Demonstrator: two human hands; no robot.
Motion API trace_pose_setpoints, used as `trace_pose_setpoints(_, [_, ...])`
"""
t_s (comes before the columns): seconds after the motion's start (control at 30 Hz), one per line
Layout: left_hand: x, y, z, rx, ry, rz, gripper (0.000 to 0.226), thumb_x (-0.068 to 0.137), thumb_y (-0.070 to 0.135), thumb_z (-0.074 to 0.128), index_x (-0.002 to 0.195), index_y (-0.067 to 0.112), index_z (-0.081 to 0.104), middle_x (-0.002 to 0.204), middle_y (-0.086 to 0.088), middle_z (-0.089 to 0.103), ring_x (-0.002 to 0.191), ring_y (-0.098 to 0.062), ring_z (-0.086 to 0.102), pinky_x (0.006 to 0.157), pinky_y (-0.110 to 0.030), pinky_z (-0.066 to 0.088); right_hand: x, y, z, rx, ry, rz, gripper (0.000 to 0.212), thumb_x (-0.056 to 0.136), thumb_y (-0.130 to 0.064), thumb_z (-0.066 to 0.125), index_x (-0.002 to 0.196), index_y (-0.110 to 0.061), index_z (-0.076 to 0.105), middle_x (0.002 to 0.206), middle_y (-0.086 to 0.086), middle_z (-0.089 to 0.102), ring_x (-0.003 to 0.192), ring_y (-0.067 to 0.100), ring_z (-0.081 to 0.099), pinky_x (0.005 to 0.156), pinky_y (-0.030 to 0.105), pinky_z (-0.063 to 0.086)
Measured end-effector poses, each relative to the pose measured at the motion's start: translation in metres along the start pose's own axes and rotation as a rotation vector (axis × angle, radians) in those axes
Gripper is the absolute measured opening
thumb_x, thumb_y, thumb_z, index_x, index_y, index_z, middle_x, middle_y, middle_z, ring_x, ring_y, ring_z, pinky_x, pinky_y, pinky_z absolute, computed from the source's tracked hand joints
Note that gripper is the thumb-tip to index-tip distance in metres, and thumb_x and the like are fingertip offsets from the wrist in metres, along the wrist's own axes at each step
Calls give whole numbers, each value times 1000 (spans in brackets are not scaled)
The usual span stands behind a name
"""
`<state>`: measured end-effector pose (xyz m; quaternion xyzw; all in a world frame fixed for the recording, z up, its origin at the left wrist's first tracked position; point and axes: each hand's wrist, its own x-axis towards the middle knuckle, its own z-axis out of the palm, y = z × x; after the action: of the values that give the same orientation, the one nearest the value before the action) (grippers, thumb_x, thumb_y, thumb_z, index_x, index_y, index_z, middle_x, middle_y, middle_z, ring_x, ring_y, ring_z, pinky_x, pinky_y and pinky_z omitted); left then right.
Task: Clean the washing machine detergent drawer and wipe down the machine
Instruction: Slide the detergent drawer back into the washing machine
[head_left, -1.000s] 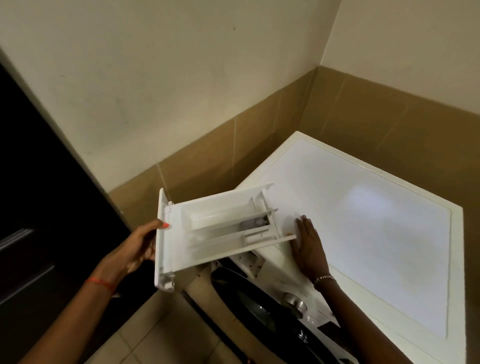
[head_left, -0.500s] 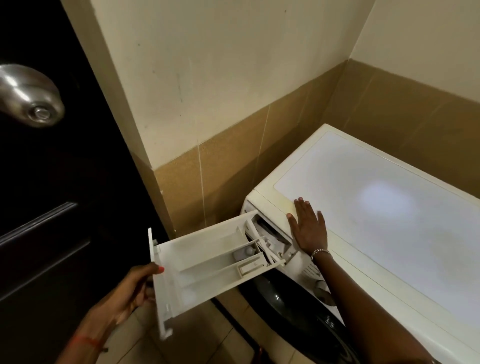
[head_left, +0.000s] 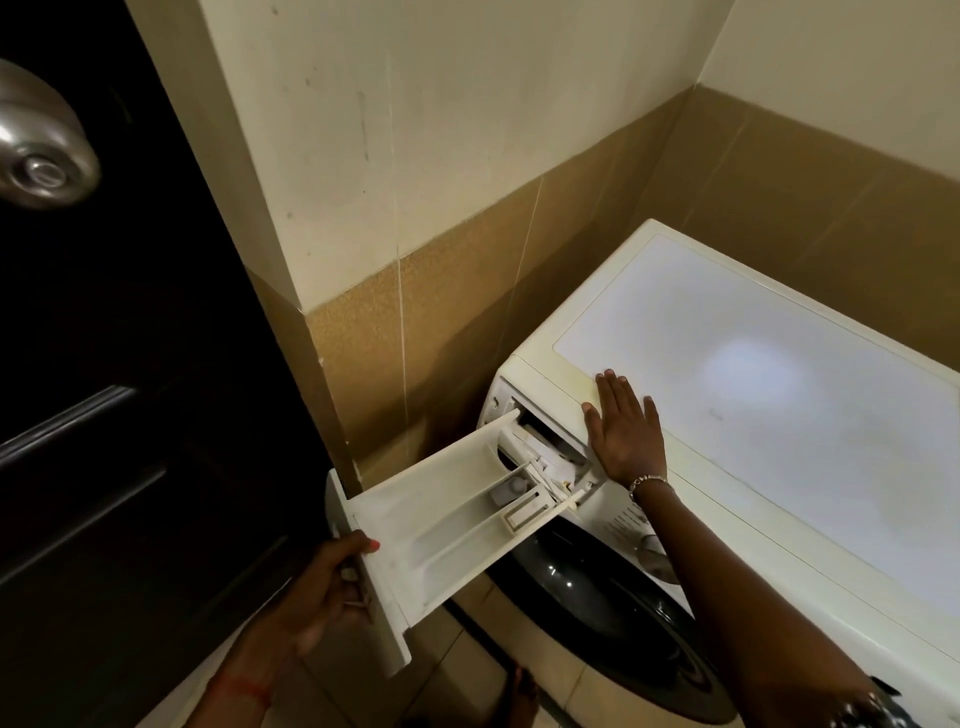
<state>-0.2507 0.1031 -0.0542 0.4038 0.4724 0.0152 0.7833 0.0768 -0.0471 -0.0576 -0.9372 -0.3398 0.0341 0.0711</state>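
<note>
The white detergent drawer sticks out of the washing machine toward the lower left, its rear end at the open drawer slot. My left hand grips the drawer's front panel, thumb on top. On the machine's top front edge, just right of the slot, my right hand lies flat with straight fingers. The drawer's compartments look bare, with a small insert near the back.
A dark door with a metal knob stands close on the left. Tiled walls enclose the corner behind the machine. The machine's dark round door sits below the drawer. Tiled floor shows underneath.
The drawer has dropped from the machine's top level to the slot, its rear end now at the opening. My right hand stays flat on the top. The view swung left, showing the door.
</note>
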Motion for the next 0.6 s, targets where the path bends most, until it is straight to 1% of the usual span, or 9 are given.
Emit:
trace_pose_setpoints(0.07, [0, -1, 7, -7, -16, -9, 59, 56, 22, 71, 110, 4, 53, 89, -15, 60, 79, -32, 59, 43, -30, 52, 1, 1, 0, 13, 7, -3, 68, 89, -49, 4, 150, -20, 11, 157, -4, 8, 145, 12, 3, 118, 38, 1])
trace_pose_setpoints(0.13, [4, -3, 11, -15, -15, -24, 67, 41, 30, 72, 102, 9, 56, 91, -15, 60, 80, -31, 59, 48, -32, 52, 2, 3, -1, 58, 21, -15, 67, 89, -48, 7, 149, -19, 16, 157, -3, 12, 145, 12, 7, 117, 37, 1])
trace_pose_setpoints(0.2, [8, -7, 12, -44, -5, -27, 72, 30, 35, 71, 97, 14, 56, 99, -16, 59, 89, -33, 58, 61, -37, 51, 1, 4, -3, 166, 41, -20, 64, 90, -45, 12, 147, -18, 24, 155, -2, 19, 144, 12, 12, 117, 36, 2])
trace_pose_setpoints(0.23, [10, -9, 13, -58, -4, -23, 69, 32, 33, 72, 97, 15, 55, 103, -17, 58, 92, -34, 57, 66, -39, 50, 1, 5, -3, 222, 52, -21, 63, 90, -44, 14, 146, -18, 27, 154, -2, 23, 144, 11, 14, 117, 35, 3])
trace_pose_setpoints(0.3, [13, -12, 14, -77, 0, -14, 52, 46, 28, 69, 94, 16, 54, 109, -17, 55, 94, -34, 56, 72, -41, 49, 0, 6, -5, 281, 67, -23, 62, 90, -42, 16, 144, -17, 31, 153, -2, 26, 143, 11, 17, 117, 35, 4])
trace_pose_setpoints(0.33, [14, -13, 15, -78, 4, -10, 44, 52, 27, 65, 93, 16, 54, 109, -17, 55, 93, -34, 56, 74, -41, 48, 0, 6, -5, 287, 67, -24, 62, 89, -41, 16, 144, -17, 32, 153, -1, 27, 143, 12, 18, 117, 35, 4])
trace_pose_setpoints(0.4, [16, -15, 15, -67, 13, -17, 40, 55, 28, 60, 92, 15, 55, 108, -18, 54, 91, -34, 56, 73, -41, 48, 0, 6, -5, 284, 67, -27, 62, 89, -40, 16, 144, -17, 32, 153, -1, 27, 143, 12, 19, 117, 35, 4])
trace_pose_setpoints(0.5, [16, -17, 15, -57, 14, -30, 47, 53, 31, 64, 94, 12, 56, 111, -22, 54, 96, -38, 55, 72, -41, 50, 0, 8, -4, 290, 71, -32, 61, 89, -39, 17, 144, -17, 32, 153, -1, 27, 143, 13, 19, 117, 35, 4])
trace_pose_setpoints(0.6, [18, -24, 15, -54, 8, -42, 69, 39, 36, 71, 101, 11, 55, 111, -22, 56, 101, -38, 55, 73, -42, 50, 1, 8, -3, 280, 69, -39, 61, 89, -38, 18, 144, -16, 32, 153, 0, 26, 143, 13, 19, 117, 36, 4])
